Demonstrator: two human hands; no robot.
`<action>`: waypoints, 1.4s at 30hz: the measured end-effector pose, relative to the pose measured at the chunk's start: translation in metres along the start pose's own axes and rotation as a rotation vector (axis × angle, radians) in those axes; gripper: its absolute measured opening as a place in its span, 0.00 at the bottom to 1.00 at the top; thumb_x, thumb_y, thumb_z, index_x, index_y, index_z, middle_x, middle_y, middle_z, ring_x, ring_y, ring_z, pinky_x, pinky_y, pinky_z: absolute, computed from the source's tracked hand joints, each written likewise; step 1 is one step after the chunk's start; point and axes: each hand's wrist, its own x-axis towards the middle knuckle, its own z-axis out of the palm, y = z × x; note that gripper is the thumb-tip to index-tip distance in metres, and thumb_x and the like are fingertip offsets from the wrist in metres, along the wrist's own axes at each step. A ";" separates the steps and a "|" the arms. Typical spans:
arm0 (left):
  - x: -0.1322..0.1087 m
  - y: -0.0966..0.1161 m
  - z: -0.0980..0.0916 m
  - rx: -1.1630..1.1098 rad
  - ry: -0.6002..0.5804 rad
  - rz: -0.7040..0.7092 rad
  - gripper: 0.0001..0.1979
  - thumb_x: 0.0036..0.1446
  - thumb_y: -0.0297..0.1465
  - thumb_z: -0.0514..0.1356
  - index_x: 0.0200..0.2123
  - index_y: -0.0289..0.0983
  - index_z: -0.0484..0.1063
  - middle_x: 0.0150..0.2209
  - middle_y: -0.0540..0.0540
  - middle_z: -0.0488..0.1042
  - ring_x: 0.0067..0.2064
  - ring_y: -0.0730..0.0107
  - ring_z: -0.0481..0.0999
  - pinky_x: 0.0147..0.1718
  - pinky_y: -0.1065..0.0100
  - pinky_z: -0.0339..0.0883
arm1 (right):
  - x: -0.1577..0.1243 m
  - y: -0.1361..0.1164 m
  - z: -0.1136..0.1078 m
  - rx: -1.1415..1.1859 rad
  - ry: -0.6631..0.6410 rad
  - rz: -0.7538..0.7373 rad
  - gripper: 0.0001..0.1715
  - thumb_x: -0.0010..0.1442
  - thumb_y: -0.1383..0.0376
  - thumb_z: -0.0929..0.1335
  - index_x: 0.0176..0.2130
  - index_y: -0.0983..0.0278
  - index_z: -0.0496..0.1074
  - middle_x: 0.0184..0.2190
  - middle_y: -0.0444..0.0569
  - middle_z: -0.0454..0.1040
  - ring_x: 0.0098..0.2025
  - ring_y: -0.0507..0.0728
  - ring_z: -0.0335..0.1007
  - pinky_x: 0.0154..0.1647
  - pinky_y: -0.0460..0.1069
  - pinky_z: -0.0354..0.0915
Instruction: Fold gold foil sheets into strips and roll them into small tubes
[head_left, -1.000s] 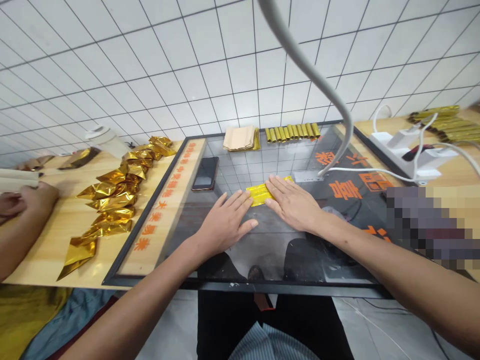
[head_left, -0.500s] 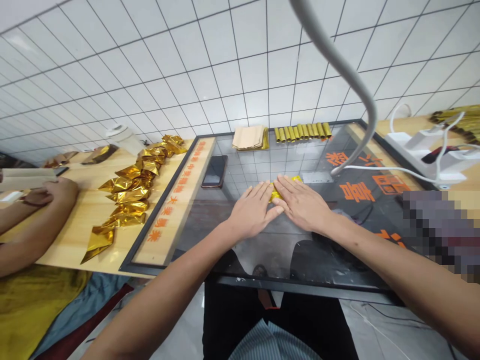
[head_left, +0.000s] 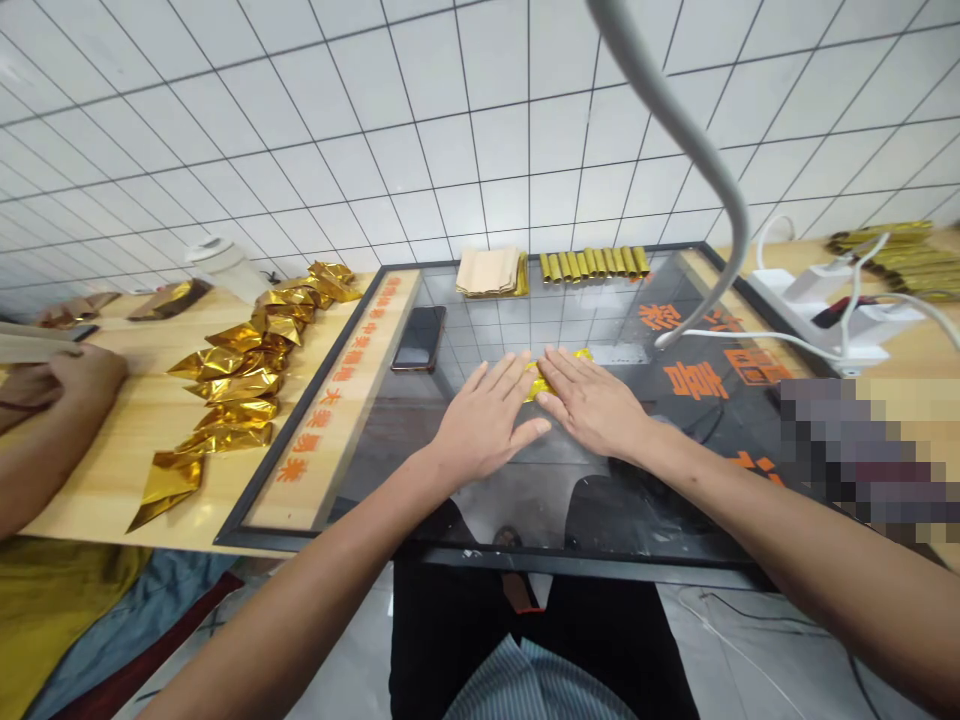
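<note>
My left hand and my right hand lie flat, fingers stretched out, side by side on a glass tabletop. Both press on a small gold foil piece, of which only a strip shows between and beyond the fingers. Farther back on the glass lie a row of rolled gold foil tubes and a stack of tan paper sheets.
A dark phone lies left of my hands. Several crumpled gold foil bags trail across the wooden table at left, where another person's hand rests. A power strip with white cables sits at right; a grey hose arches overhead.
My left hand has slid right onto the foil piece until it meets my right hand, hiding most of the foil. The other person's arm has shifted slightly.
</note>
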 end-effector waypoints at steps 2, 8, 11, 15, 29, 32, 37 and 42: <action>0.000 0.002 0.003 -0.026 -0.034 0.036 0.40 0.78 0.56 0.41 0.80 0.37 0.55 0.82 0.40 0.50 0.83 0.52 0.50 0.79 0.46 0.48 | 0.000 -0.001 -0.002 0.005 -0.002 0.008 0.46 0.80 0.46 0.50 0.78 0.75 0.59 0.79 0.66 0.55 0.82 0.68 0.48 0.82 0.66 0.47; -0.005 -0.001 0.012 -0.037 -0.076 0.007 0.38 0.79 0.55 0.42 0.81 0.40 0.52 0.81 0.41 0.53 0.82 0.52 0.53 0.78 0.43 0.51 | 0.000 0.005 -0.006 0.018 -0.021 0.005 0.46 0.80 0.45 0.49 0.78 0.72 0.60 0.80 0.63 0.56 0.82 0.66 0.49 0.82 0.64 0.47; -0.005 -0.001 0.011 -0.034 -0.081 0.004 0.38 0.79 0.55 0.41 0.80 0.40 0.54 0.81 0.41 0.52 0.82 0.51 0.53 0.78 0.43 0.52 | 0.000 0.015 -0.010 -0.005 -0.039 0.072 0.47 0.80 0.46 0.48 0.78 0.73 0.59 0.80 0.64 0.53 0.82 0.67 0.47 0.81 0.65 0.49; -0.004 0.000 0.010 -0.029 -0.092 -0.003 0.38 0.80 0.54 0.42 0.79 0.38 0.56 0.82 0.41 0.51 0.82 0.51 0.52 0.78 0.43 0.51 | 0.001 0.031 -0.013 -0.034 -0.059 0.147 0.47 0.80 0.48 0.47 0.79 0.75 0.57 0.80 0.65 0.53 0.82 0.69 0.48 0.80 0.67 0.50; -0.006 0.000 0.013 -0.059 -0.104 -0.001 0.36 0.79 0.45 0.46 0.81 0.33 0.51 0.81 0.38 0.51 0.82 0.52 0.51 0.79 0.44 0.49 | -0.016 -0.044 -0.018 0.208 -0.063 -0.035 0.55 0.78 0.38 0.48 0.81 0.76 0.46 0.82 0.64 0.43 0.84 0.65 0.37 0.83 0.64 0.46; -0.005 0.001 0.013 -0.057 -0.108 -0.005 0.35 0.78 0.42 0.47 0.81 0.32 0.51 0.81 0.39 0.52 0.82 0.53 0.51 0.79 0.45 0.48 | -0.018 -0.045 -0.013 0.213 -0.106 -0.019 0.55 0.78 0.37 0.49 0.81 0.74 0.48 0.82 0.64 0.44 0.84 0.67 0.38 0.83 0.65 0.44; -0.004 0.003 0.012 -0.084 -0.076 -0.021 0.38 0.80 0.53 0.42 0.82 0.39 0.50 0.82 0.43 0.49 0.82 0.54 0.51 0.78 0.43 0.49 | -0.014 -0.020 -0.012 0.159 -0.089 0.066 0.53 0.78 0.39 0.49 0.81 0.74 0.52 0.82 0.64 0.47 0.84 0.67 0.41 0.83 0.65 0.43; -0.005 0.003 0.012 -0.062 -0.079 -0.022 0.38 0.79 0.55 0.41 0.80 0.38 0.55 0.82 0.42 0.51 0.82 0.55 0.51 0.79 0.43 0.48 | -0.010 -0.003 -0.011 0.058 -0.076 0.114 0.55 0.78 0.40 0.48 0.79 0.80 0.52 0.81 0.69 0.47 0.84 0.69 0.41 0.83 0.65 0.43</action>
